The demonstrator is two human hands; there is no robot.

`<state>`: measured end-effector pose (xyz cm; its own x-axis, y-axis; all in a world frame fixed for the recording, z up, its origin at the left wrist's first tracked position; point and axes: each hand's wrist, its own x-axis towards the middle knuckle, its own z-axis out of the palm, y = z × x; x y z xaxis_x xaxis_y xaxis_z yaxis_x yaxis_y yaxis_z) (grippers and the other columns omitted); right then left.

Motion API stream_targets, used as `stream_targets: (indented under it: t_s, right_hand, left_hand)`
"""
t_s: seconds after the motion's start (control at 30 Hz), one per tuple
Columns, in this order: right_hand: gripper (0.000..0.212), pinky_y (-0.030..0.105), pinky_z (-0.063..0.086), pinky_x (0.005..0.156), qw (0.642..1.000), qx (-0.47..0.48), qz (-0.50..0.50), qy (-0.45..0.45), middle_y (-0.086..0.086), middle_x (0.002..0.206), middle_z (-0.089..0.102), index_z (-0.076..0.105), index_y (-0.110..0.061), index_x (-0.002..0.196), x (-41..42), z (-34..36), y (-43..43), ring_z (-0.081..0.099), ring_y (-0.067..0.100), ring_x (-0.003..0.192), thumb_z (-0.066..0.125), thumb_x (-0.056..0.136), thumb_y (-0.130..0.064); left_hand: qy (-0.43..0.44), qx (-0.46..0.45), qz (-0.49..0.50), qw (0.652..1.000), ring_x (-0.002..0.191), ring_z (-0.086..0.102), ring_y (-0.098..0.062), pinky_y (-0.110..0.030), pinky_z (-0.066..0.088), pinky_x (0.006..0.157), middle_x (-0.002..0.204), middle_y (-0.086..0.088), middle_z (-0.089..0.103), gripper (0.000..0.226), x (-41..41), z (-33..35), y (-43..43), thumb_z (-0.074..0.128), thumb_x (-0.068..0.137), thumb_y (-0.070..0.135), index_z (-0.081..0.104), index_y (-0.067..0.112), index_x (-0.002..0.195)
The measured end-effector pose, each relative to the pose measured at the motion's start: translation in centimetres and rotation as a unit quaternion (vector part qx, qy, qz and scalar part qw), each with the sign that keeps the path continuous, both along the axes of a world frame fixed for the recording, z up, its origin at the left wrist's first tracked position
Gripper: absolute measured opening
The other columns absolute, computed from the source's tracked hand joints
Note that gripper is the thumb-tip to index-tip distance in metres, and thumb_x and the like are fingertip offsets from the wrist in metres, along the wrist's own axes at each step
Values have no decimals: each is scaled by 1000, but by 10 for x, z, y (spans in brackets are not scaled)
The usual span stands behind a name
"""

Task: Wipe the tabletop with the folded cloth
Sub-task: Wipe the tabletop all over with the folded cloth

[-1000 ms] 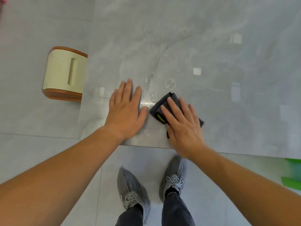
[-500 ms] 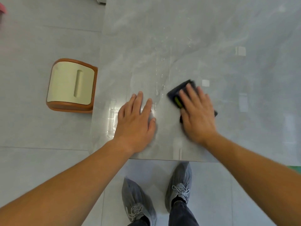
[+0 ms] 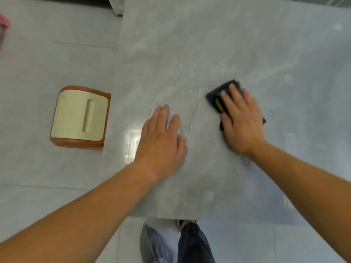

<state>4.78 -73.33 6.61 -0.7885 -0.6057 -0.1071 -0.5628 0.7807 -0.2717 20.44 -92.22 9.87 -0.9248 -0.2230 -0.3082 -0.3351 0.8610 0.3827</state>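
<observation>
dark folded cloth (image 3: 214, 95) under right hand (image 3: 243, 122), fingers straight, pressing; left hand (image 3: 161, 141) flat, empty, on tabletop (image 3: 247, 44). risk: light pressure leaves droplets (image 3: 188, 112) streaked.

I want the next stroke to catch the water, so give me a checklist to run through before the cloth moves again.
1. Cloth pressed flat under right hand, fingers straight: ok.
2. Left hand flat on table, apart from the cloth: ok.
3. Droplets between the hands wiped: not ok, they lie there unwiped.
4. Tabletop from cloth to droplets bare: ok.
5. Cloth neatly folded: cannot tell, the hand covers most of it.
6. Stool off the table, on the floor: ok.
</observation>
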Motion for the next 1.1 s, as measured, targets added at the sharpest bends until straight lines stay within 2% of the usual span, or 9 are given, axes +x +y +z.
stream_targets:
  t_s: [0.07,0.13,0.27,0.37,0.47,0.57,0.8,0.97,1.1]
  right_hand:
    - [56,50,6,124,993,-7,-113,-18,-2,169,9,22,-30,159,-42,3,-28,4,30,155,34,105,-34]
    - [56,48,1,125,989,-7,-148,-19,-3,169,4,18,-30,160,-42,6,-46,-1,28,155,32,105,-36]
    - [56,47,3,125,1000,-3,24,-16,-2,168,11,27,-28,158,-9,7,-21,3,29,155,34,103,-38]
    - [55,51,11,124,992,12,122,-9,-3,167,18,33,-27,156,-58,4,-8,11,30,155,36,102,-37]
    - [56,52,10,124,1000,-2,15,-12,-1,168,15,28,-28,157,-124,6,-38,9,30,155,37,103,-35]
    - [57,45,-3,125,994,-8,-104,-34,-5,169,4,18,-31,160,-145,6,-74,-3,26,155,32,105,-37]
    - [57,46,2,125,996,23,85,-27,-6,168,10,24,-31,158,-151,8,-49,2,26,156,33,103,-38]
    - [56,44,-3,125,997,10,-69,-35,-5,169,3,16,-32,160,-199,7,-95,-4,25,155,31,105,-36]
    - [56,47,0,125,999,14,16,-31,-3,169,5,18,-30,159,-177,9,-88,-3,28,155,28,105,-41]
  left_hand:
    - [-1,-9,7,1000,152,-9,-26,-38,0,121,166,-12,-4,59,-22,0,-8,32,102,41,18,16,154]
    - [0,-27,10,1000,152,-8,-27,-40,0,121,166,-13,-4,61,-41,-3,-17,31,101,42,16,15,154]
    - [-3,-42,32,999,152,-8,-29,-43,1,121,165,-16,-5,65,-97,-5,-32,33,101,43,11,14,156]
    - [-7,-59,41,997,152,-7,-31,-44,1,121,165,-17,-6,69,-130,-6,-42,32,101,44,6,13,157]
    - [-26,-70,43,996,152,-2,-31,-44,5,121,165,-18,1,70,-146,-6,-46,32,101,45,8,11,156]
    - [-15,-83,52,995,147,19,-33,-45,17,116,160,-16,22,64,-152,-2,-50,38,99,44,27,8,151]
    - [-17,-72,51,996,135,31,-31,-43,24,110,151,-11,35,59,-153,3,-58,32,95,46,41,11,143]
    - [5,-64,59,996,119,42,-32,-43,31,101,135,-10,44,51,-163,5,-64,31,93,46,53,13,126]
    - [0,-63,50,997,145,21,-33,-44,19,115,158,-14,23,57,-181,2,-78,29,97,46,37,14,143]
